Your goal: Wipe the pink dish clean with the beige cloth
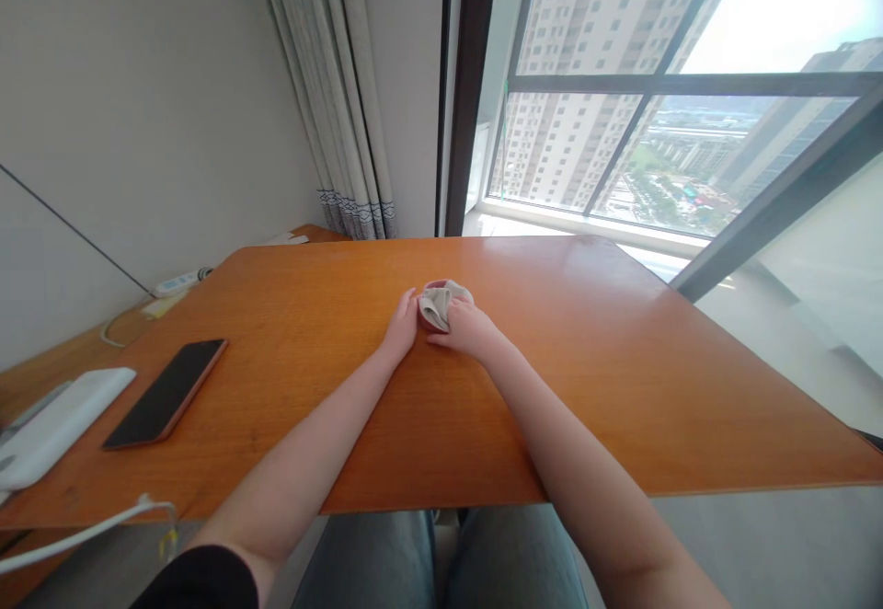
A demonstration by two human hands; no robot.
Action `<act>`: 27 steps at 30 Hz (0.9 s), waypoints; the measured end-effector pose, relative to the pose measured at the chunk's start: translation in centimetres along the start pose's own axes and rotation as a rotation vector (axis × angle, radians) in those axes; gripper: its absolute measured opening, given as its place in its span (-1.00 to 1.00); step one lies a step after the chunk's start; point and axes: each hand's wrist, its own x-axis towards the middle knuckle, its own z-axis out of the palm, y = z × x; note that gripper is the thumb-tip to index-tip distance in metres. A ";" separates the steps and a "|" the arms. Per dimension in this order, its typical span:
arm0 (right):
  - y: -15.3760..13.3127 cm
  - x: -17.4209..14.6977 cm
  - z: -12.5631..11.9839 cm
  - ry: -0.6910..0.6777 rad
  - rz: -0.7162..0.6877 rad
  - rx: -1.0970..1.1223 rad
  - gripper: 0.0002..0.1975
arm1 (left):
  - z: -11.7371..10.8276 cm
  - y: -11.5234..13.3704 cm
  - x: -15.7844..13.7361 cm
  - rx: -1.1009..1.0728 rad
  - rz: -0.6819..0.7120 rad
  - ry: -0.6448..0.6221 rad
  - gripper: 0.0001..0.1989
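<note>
A small round pink bowl (423,322) sits on the wooden table in front of me, with a crumpled beige cloth (437,302) inside it. My left hand (402,322) is against the bowl's left side, its fingers curved along the wall and steadying it. On the other side, my right hand (467,326) reaches in over the rim. Its fingers pinch or press the cloth, and its thumb lies low near the front of the bowl. The right fingertips are partly hidden in the folds.
On the wooden table (276,315), a dark phone (166,392) lies at the left, beside a white flat device (62,425). A white cable (89,535) crosses the front left corner. Farther back are a power strip (180,283), a curtain (345,112) and a window.
</note>
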 end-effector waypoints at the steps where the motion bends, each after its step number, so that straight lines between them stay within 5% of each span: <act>1: 0.0 0.1 0.2 -0.023 0.037 -0.026 -0.52 | -0.1 0.2 0.0 -0.022 -0.018 0.003 -0.65; 5: 0.5 0.5 0.7 0.028 0.101 -0.018 -0.61 | 0.1 1.4 -1.0 -0.271 -0.086 -0.001 -0.64; 9: -0.3 0.5 1.3 0.253 -0.021 0.022 -0.71 | 1.2 3.0 -2.4 -0.682 -0.214 -0.082 -0.39; 12: -1.5 0.4 2.3 0.347 -0.085 0.025 -0.75 | 1.8 3.7 -2.8 -0.801 -0.144 -0.024 -0.31; 21: -2.7 0.8 4.3 0.288 -0.252 0.032 -0.58 | 0.9 2.6 -1.5 -0.354 -0.036 0.323 -0.63; 27: -0.7 0.9 3.9 0.332 -0.458 -0.051 -0.67 | -1.2 2.7 -0.7 -0.123 0.156 0.342 -0.69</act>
